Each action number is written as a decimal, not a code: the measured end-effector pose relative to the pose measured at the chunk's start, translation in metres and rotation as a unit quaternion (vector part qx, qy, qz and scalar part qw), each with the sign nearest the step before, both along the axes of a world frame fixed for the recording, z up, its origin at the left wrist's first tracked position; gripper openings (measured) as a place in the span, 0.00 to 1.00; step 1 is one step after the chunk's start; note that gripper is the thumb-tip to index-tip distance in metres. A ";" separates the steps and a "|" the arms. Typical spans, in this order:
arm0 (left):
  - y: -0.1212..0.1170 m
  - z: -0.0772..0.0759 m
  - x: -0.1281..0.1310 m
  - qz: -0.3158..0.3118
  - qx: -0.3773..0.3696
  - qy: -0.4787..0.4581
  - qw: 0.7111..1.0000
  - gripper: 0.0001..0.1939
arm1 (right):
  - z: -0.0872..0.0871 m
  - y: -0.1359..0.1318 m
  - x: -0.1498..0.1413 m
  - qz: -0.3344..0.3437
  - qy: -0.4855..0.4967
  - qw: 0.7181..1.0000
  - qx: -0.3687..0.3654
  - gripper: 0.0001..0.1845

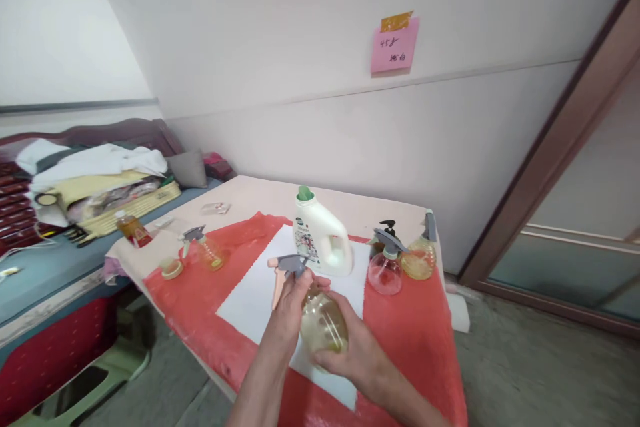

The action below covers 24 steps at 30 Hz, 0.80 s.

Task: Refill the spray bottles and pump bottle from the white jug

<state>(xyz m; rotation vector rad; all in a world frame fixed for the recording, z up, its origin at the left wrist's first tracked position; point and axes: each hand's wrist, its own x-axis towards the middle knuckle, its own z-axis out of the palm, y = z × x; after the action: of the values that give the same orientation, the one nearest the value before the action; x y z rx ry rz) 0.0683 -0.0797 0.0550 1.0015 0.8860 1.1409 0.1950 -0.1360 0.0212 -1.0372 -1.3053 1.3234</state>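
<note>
Between my hands, tilted above the table, is a clear round spray bottle (324,320) with yellowish liquid and a grey and peach trigger head. My left hand (294,297) is closed around its neck, just below the trigger head. Fingers and thumb of my right hand (357,347) wrap the bottle's body from the right side. Just beyond stands a white detergent jug (324,233) with a green spout at its open mouth, upright on a white sheet (255,287).
Several spray bottles stand at the right, including one with pinkish liquid (385,273) and one with yellow (419,259). Toward the left are another spray bottle (210,253) and a small round lid (171,268). A red cloth (410,340) covers the table; a green stool (100,377) sits lower left.
</note>
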 end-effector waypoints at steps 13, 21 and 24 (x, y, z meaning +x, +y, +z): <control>-0.004 0.007 -0.021 -0.106 -0.025 -0.075 0.991 0.16 | -0.003 -0.003 0.012 0.144 0.167 0.973 -0.065 0.26; -0.007 0.005 -0.015 -0.098 -0.001 -0.021 0.995 0.18 | -0.011 -0.001 0.000 0.153 0.136 0.974 -0.094 0.32; 0.005 -0.001 -0.016 0.072 0.046 0.037 0.996 0.19 | -0.021 0.006 0.000 -0.051 -0.187 0.981 0.000 0.34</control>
<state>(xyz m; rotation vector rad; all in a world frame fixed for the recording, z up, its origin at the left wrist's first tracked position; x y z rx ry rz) 0.0519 -0.0743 0.0542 1.0746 0.9854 1.2823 0.1951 -0.1295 0.0002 -1.3809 -1.5045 1.0831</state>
